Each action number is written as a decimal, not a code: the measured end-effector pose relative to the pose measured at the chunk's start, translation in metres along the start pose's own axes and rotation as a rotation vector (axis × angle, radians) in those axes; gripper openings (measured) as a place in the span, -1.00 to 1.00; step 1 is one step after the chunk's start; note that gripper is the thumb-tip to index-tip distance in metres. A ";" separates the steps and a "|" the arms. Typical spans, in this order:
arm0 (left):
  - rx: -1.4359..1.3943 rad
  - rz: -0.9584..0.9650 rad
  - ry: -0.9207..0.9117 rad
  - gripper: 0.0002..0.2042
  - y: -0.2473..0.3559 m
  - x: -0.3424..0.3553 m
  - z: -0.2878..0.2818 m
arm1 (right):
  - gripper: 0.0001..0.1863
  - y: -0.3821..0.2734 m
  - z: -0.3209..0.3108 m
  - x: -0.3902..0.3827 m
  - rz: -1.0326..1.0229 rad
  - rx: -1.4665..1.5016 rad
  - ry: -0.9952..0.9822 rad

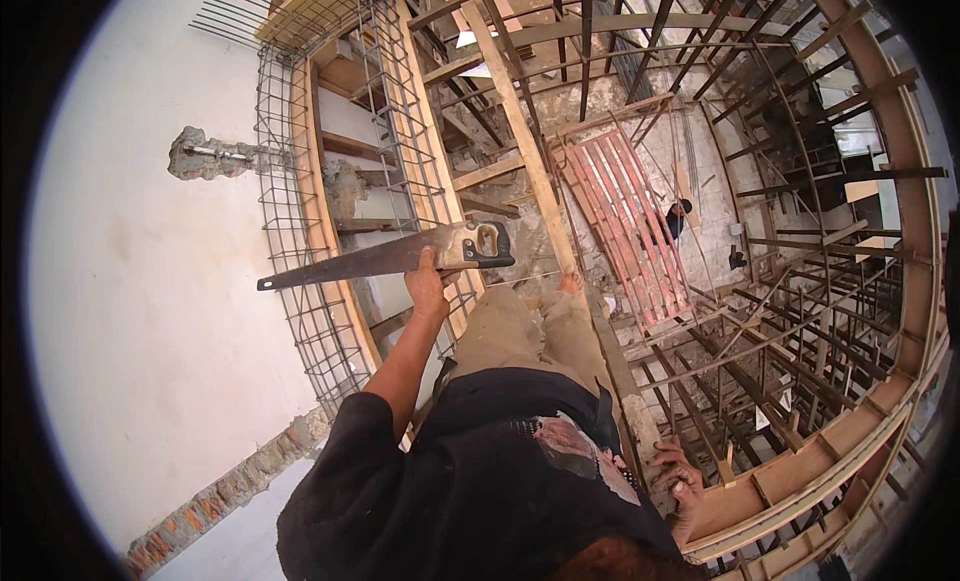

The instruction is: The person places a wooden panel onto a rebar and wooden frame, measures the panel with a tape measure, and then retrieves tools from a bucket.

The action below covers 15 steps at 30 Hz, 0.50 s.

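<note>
A handsaw [390, 256] with a long dark blade and a worn wood-and-black handle lies across my left hand [428, 286]. That hand is closed on the blade close to the handle, and the blade tip points left over the rebar cage [290, 211]. Down at the lower right, my right hand [680, 484] has its fingers bent against the side of a long wooden beam [637, 421], gripping it. Part of that hand is hidden by my dark shirt. My bare foot [571, 282] rests on a narrow wooden plank [525, 146].
A white wall [170, 311] with exposed brick rises on the left. Timber formwork boards [335, 221] run beside the rebar. Far below are red metal slats [625, 226] and another person [677, 217]. Many poles [790, 381] stand at the right, with open drops between planks.
</note>
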<state>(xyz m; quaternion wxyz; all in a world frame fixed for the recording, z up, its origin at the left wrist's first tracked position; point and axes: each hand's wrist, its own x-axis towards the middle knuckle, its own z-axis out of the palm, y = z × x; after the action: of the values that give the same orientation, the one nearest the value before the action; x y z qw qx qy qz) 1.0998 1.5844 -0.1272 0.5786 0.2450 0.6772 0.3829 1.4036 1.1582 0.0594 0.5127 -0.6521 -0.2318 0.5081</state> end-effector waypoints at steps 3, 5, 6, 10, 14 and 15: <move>-0.027 -0.004 0.148 -0.57 0.034 0.013 0.006 | -0.34 0.009 -0.011 -0.001 0.121 0.031 -0.074; -0.057 0.025 0.324 -0.63 0.040 0.036 -0.015 | -0.39 0.001 -0.012 0.007 0.388 0.007 -0.057; -0.070 0.028 0.323 -0.63 0.040 0.048 -0.019 | -0.39 -0.003 -0.011 0.012 0.524 -0.007 -0.036; -0.161 0.051 0.416 -0.64 0.035 0.095 -0.034 | -0.36 -0.004 -0.008 0.061 0.925 -0.076 0.020; -0.174 -0.044 0.540 -0.63 0.033 0.132 -0.030 | -0.40 0.020 -0.005 0.154 0.875 -0.158 0.064; -0.211 -0.085 0.576 -0.63 0.031 0.142 -0.026 | -0.40 0.023 -0.002 0.173 0.869 -0.178 0.085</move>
<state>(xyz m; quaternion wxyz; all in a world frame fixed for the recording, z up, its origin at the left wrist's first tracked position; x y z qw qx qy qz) 1.0415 1.7061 -0.1859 0.4004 0.0364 0.7795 0.4803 1.4655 1.2911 -0.0349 0.2026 -0.7507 0.0422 0.6274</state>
